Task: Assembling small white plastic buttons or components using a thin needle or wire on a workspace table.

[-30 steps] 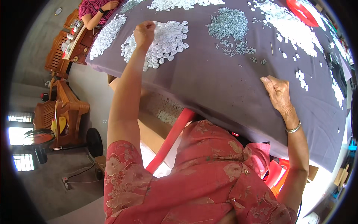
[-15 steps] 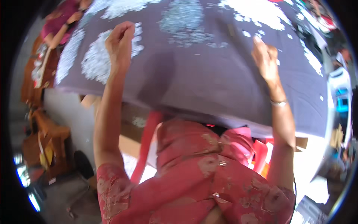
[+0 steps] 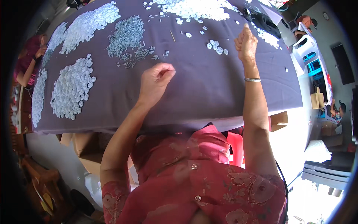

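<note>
Over the middle of the dark tablecloth (image 3: 201, 89), my left hand (image 3: 156, 80) is closed, thumb pressed to the curled fingers. Whatever it may hold is hidden. My right hand (image 3: 247, 44), a bangle on its wrist, is also closed, farther off to the right, and I cannot see anything in its fingers. Just left of it lies a small cluster of white oval plastic pieces (image 3: 215, 45) with holes. A heap of small grey metal pins (image 3: 126, 35) sits beyond my left hand, with loose ones scattered at its near edge.
White pieces form a heap (image 3: 72, 87) at the near left, another heap (image 3: 89, 24) behind it and a large one (image 3: 197, 9) at the far side. A thin stick (image 3: 172, 36) lies mid-table. A black bag (image 3: 263, 22) rests at the far right. Another person (image 3: 28, 65) sits at the left.
My left hand has come away from the near-left heap toward the middle of the table. My right hand stays closed near the white pieces. The whole view has shifted.
</note>
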Motion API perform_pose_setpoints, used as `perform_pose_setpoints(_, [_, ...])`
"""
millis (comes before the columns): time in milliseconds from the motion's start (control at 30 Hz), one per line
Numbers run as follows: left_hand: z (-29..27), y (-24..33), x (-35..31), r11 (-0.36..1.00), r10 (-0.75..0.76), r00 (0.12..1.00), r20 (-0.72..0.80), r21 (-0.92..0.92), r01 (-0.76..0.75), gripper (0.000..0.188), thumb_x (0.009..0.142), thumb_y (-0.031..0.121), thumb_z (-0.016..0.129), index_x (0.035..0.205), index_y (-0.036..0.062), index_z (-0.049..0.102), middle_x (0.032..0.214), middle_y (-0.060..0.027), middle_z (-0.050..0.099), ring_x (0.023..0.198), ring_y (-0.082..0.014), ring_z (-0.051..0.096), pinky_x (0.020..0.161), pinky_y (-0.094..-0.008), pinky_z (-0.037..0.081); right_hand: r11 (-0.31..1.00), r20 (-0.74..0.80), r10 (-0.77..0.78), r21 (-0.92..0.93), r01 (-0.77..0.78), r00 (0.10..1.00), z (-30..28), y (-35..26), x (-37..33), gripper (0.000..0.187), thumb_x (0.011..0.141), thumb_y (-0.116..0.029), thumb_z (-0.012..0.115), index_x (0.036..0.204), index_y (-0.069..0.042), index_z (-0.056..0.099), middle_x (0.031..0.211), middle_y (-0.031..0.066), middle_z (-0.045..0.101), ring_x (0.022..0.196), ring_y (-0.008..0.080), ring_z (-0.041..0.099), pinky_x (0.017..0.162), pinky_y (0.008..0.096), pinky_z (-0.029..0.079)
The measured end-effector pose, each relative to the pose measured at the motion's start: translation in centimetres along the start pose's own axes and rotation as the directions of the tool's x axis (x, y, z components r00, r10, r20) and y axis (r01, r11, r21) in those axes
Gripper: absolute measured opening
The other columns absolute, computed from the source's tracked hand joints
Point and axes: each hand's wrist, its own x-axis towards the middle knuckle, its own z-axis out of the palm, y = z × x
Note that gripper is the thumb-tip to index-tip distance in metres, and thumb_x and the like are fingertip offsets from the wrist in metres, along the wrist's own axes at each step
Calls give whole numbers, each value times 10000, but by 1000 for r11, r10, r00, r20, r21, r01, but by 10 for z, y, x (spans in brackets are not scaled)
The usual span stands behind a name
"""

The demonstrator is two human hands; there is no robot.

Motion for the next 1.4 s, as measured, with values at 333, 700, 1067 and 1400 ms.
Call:
perform_pose_setpoints(333, [-1, -14, 0, 994, 92, 996, -6, 52, -92, 72, 837, 67, 635, 876, 9, 623, 718, 11, 598, 660, -31, 517, 593, -188, 425, 428, 496, -240, -718, 549, 835, 33, 35, 15, 172, 800, -191, 634, 926, -78, 663, 836, 89, 673, 763, 199, 645, 703, 307, 494])
perform_pose_setpoints(700, [-2, -16, -2, 993, 117, 993, 15, -18, -116, 62, 835, 41, 631, 883, 5, 615, 757, 11, 593, 664, -31, 514, 593, -193, 427, 338, 408, 56, -866, 367, 911, 64, 43, 34, 198, 729, -217, 692, 850, -62, 667, 747, 75, 662, 714, 193, 636, 703, 310, 497])
perform_pose_setpoints(1067, [-8, -7, 0, 985, 95, 974, -206, -123, -122, 219, 837, 54, 631, 1047, 27, 579, 824, -15, 589, 695, -49, 532, 576, -203, 443, 950, 706, 45, -249, 188, 707, 101, 16, -74, 16, 846, -14, 614, 851, 1, 612, 794, -35, 599, 733, 31, 517, 652, 194, 439])
perform_pose_setpoints(1400, [-16, -11, 1, 979, 37, 988, -148, -195, -65, 390, 797, 52, 681, 1151, 18, 520, 864, -60, 649, 719, -72, 575, 592, -207, 466, 932, 750, 55, -276, 236, 660, 106, 29, -111, 78, 888, -73, 589, 887, 2, 610, 781, -31, 569, 717, 31, 456, 647, 190, 403])
